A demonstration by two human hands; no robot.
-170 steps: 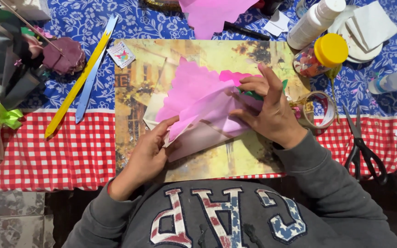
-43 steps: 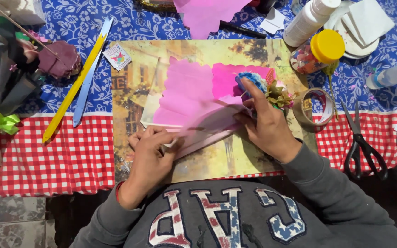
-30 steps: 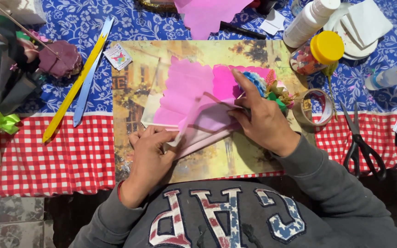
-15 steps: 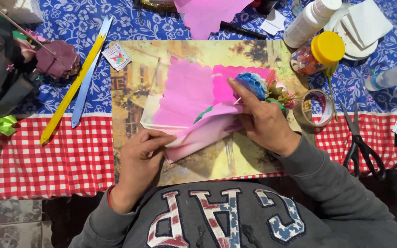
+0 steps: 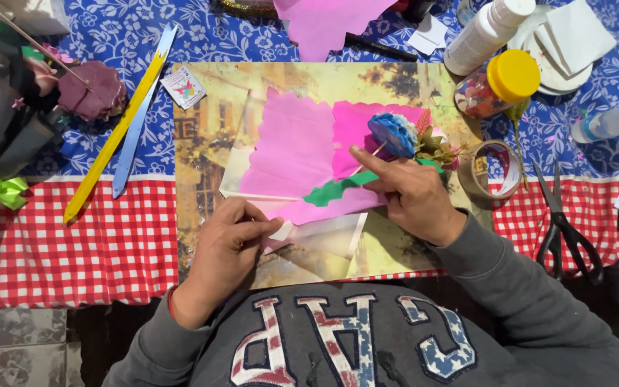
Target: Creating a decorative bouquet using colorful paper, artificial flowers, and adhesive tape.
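Jar [image 5: 492, 89] (yellow lid) of colourful bits, hands [image 5: 413, 190] on pink paper [image 5: 291, 154]

Grey sweatshirt, long sleeves, red-white-blue patterned chest letters.

Packages only: a white squeeze bottle [image 5: 487, 32] lies far right, just beside a clear jar [image 5: 499, 87] with a yellow lid and colourful contents, a pale tube [image 5: 614, 120] lies at the right edge, and a small white printed card [image 5: 183, 87] lies far left of the mat.
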